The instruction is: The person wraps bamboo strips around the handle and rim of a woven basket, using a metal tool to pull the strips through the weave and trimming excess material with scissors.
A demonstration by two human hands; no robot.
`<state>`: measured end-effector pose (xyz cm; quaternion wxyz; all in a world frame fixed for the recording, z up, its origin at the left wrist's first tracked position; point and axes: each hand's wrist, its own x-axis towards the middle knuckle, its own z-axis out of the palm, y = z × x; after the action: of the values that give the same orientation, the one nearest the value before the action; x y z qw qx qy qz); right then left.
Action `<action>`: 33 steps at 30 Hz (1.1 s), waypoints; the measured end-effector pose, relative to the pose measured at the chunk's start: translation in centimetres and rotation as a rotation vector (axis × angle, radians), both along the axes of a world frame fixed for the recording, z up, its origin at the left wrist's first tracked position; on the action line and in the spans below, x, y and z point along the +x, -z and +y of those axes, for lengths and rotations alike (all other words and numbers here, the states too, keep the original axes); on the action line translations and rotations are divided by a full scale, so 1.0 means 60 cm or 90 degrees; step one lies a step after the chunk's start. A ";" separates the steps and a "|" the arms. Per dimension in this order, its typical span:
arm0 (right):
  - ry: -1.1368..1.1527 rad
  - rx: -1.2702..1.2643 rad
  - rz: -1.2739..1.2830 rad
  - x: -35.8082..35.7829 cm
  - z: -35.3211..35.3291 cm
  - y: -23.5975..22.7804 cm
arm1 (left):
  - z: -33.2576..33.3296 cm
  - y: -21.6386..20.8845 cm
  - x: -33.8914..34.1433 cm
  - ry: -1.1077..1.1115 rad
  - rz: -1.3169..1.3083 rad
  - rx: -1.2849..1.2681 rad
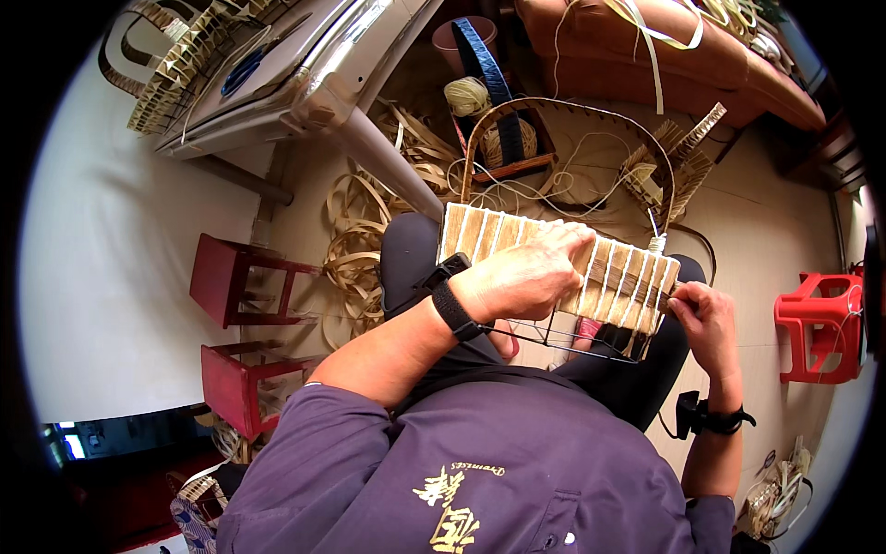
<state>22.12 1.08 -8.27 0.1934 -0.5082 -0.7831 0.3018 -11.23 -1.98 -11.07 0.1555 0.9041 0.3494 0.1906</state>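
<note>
A half-woven basket (472, 229) rests across my knees, its black wire frame bare along the lower edge. Tan strips cover its side, crossed by white cord, and a tall arched handle (565, 103) rises beyond it. My left hand (537, 268) lies over the middle of the woven side, fingers bent and closed against it. At the basket's right end, my right hand (706, 321) pinches a thin brown strip (668, 297) that runs into the weave. The fingertips of the left hand partly hide the strips underneath.
Loose tan strips (355, 231) heap on the floor by a table leg (392, 166). Past the basket stands a box (544, 164) with balls of cord. Dark red stools (221, 282) are at left, a red plastic stool (821, 328) at right, a brown sofa (664, 55) at the back.
</note>
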 end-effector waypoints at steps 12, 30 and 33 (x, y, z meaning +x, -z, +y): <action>-0.234 0.290 -0.232 -0.122 -0.022 -0.002 | -0.005 0.009 -0.005 -0.015 -0.054 -0.017; 0.020 0.156 -0.143 -0.009 -0.038 0.003 | 0.017 0.006 -0.016 -0.200 -0.123 -0.156; 0.027 0.076 -0.101 0.001 -0.043 0.016 | 0.027 0.016 -0.020 -0.180 -0.111 -0.111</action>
<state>22.20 -1.51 -9.25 0.1673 -0.5343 -0.8018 0.2091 -12.41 -0.35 -12.02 0.2349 0.8089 0.4735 0.2573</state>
